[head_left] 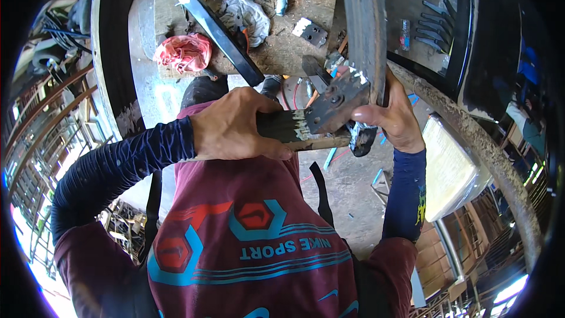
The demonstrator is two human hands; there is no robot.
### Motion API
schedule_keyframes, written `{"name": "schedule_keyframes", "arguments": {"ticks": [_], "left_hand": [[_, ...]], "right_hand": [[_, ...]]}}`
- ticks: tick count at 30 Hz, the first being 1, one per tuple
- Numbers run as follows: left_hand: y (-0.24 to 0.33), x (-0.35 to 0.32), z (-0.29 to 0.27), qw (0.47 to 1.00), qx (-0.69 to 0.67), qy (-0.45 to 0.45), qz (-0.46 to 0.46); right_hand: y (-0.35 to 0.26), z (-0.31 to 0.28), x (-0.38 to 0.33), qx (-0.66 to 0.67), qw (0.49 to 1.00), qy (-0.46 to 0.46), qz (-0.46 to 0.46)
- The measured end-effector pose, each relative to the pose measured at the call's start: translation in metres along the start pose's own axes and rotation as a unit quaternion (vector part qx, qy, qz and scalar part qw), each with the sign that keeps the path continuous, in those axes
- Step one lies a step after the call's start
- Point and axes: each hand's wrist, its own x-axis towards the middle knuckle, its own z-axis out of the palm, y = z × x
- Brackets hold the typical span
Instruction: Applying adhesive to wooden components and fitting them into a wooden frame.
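Above dusty concrete, left hand [235,125] grips a painted wooden handle [294,129]; right hand [391,119] seemingly clasps a rusty bar [364,17].

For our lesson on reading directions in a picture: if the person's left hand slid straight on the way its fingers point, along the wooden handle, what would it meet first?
Probably the dark metal plate at the end of the wooden handle that the left hand grips; the right hand lies just beyond. Depth is unclear.

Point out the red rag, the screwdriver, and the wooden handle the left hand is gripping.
red rag [183,53], head view, middle of the crumpled cloth.
screwdriver [282,1], head view, its handle.
wooden handle [281,126], head view, dark part beside the left hand.
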Motion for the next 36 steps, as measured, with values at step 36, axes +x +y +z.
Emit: {"name": "schedule_keyframes", "arguments": {"ticks": [36], "left_hand": [[0.014,0.003,-0.002,0.999,0.034,0.018,0.022]], "right_hand": [[0.074,0.032,-0.048,-0.308,0.882,0.245,-0.26]]}}
